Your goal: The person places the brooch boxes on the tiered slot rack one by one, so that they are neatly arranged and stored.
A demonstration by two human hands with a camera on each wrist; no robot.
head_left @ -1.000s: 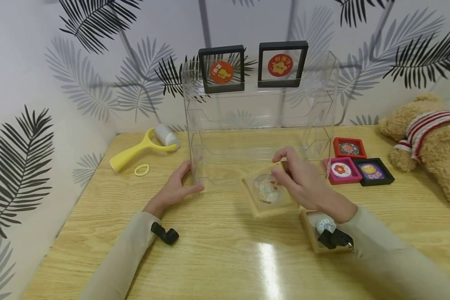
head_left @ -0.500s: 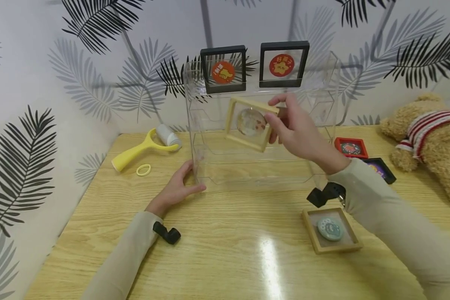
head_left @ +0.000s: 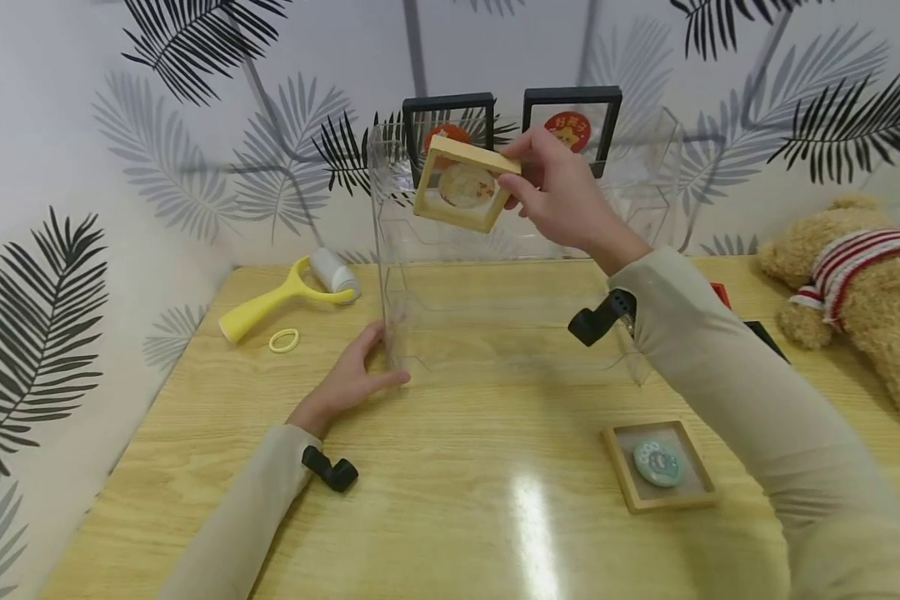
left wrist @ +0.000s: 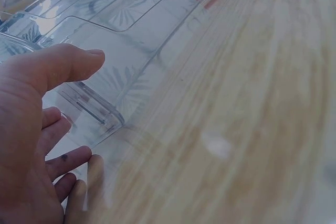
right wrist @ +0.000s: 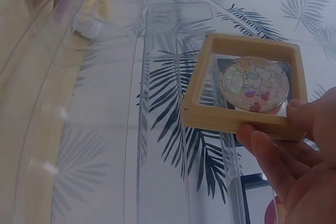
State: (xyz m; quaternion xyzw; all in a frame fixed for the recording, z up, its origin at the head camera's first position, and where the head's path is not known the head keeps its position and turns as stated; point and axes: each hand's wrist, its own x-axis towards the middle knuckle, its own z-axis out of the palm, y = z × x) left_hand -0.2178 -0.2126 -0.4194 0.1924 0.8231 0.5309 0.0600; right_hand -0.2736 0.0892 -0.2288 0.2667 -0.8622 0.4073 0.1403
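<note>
My right hand (head_left: 562,193) pinches a light wooden floating frame (head_left: 459,223) by its right edge. Inside its clear film sits a round, pale badge (right wrist: 254,84) with a cartoon drawing. The frame is tilted and held up before the top tier of a clear acrylic display rack (head_left: 526,189), overlapping the left of two black frames (head_left: 448,102) there. Low at the rack's left end, my left hand (head_left: 348,377) has its thumb and fingers spread around the corner. In the left wrist view the rack's side panel (left wrist: 97,109) lies between thumb and fingers.
On the table at right lies another wooden frame (head_left: 621,467) with a green round badge. A yellow Y-shaped slingshot handle (head_left: 266,310), a grey-white cylinder (head_left: 333,272) and a yellow ring (head_left: 284,340) lie left of the rack. A teddy bear (head_left: 870,308) lies far right.
My right hand has raised the wooden frame from low before the rack up to its top tier, moving left as well. My left hand has stayed at the rack's corner.
</note>
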